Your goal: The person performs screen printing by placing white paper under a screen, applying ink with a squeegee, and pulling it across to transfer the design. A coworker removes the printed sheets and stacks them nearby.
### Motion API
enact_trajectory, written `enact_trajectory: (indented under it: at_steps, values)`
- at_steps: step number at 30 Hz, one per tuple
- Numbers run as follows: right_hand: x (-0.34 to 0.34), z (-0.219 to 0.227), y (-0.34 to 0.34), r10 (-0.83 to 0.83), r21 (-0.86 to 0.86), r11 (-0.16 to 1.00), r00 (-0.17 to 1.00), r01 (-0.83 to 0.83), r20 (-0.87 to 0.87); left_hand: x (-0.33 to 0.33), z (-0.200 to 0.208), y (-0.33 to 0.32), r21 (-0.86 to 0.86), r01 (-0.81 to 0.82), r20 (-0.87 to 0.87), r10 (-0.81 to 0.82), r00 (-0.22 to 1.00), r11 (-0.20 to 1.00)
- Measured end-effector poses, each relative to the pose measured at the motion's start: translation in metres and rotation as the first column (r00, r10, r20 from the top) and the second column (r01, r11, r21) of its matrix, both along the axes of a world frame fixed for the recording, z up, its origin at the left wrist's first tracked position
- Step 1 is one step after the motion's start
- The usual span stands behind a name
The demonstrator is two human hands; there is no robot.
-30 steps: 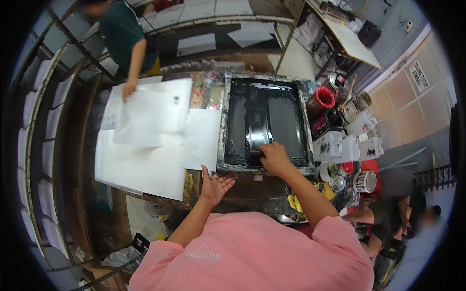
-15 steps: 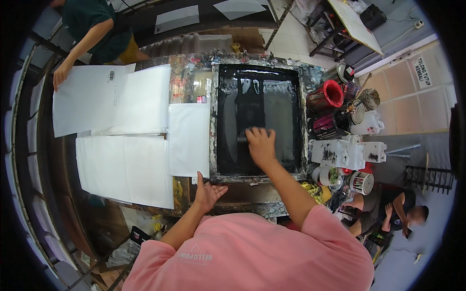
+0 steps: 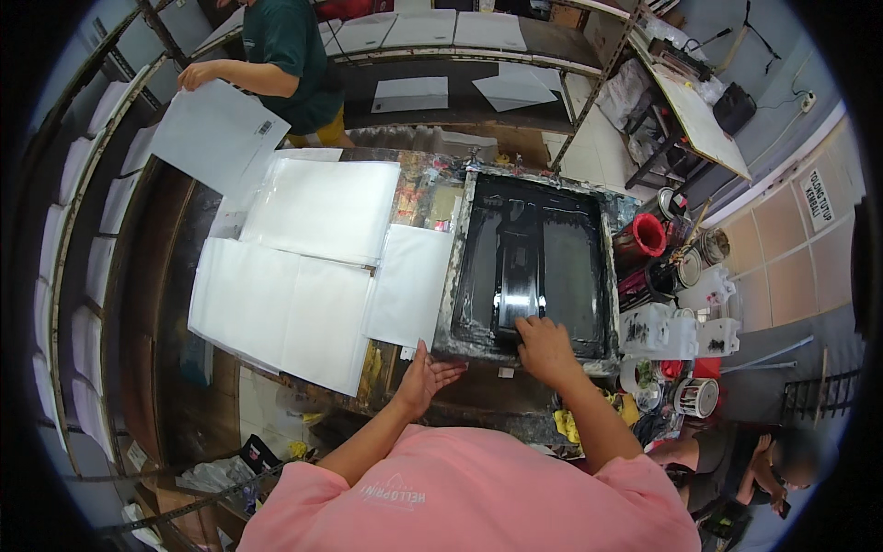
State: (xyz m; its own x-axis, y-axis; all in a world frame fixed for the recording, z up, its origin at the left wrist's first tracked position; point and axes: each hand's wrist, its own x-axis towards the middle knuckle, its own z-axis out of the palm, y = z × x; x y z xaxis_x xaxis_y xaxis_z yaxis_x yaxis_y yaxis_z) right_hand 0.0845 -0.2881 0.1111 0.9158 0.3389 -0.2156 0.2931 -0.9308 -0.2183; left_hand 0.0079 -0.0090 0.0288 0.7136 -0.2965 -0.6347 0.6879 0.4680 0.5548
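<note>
A screen printing frame (image 3: 613,304) with a pale, ink-smeared rim lies in front of me, its mesh coated in black ink. A glossy band of ink (image 3: 518,253) runs lengthwise down it. At the near end of that band, my right hand (image 3: 549,352) is closed on a squeegee (image 3: 518,326), which hardly stands out from the ink. My left hand (image 3: 430,379) is open, palm up and fingers apart, by the frame's near left corner. Next to the frame's left side lies a white sheet (image 3: 409,285), partly under or against the rim.
Stacks of white sheets (image 3: 285,308) cover the table's left. Beyond them a co-worker (image 3: 290,55) holds up a white sheet (image 3: 221,138). Paint cans (image 3: 639,237) and white jugs (image 3: 646,331) crowd the right side. Shelving racks stand left and behind; another person sits at lower right.
My right hand has drawn the squeegee toward me to the near end of the mesh. The co-worker has lifted a sheet off the stack. My view has shifted, moving the scene rightward.
</note>
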Motion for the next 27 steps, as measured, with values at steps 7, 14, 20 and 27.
enact_trajectory:
  at_steps: [7,14,20,27]
  values:
    - [0.017,0.105,0.021,-0.142,0.162,0.986,0.768,0.051,0.624,0.035,0.1,-0.002,-0.281,0.05,0.509,0.105,0.854,0.958]
    - [0.072,0.156,0.014,-0.182,0.201,0.978,0.666,0.049,0.723,0.035,0.001,0.032,0.986,-0.15,0.055,-0.712,0.7,-0.072]
    - [0.108,0.185,0.008,-0.233,0.246,0.966,0.655,0.074,0.718,0.006,-0.065,0.064,0.927,-0.143,-0.161,-0.713,0.683,-0.346]
    - [0.109,0.185,0.01,-0.226,0.226,0.97,0.653,0.085,0.723,0.008,-0.058,0.054,0.927,-0.089,-0.212,-0.703,0.679,-0.365]
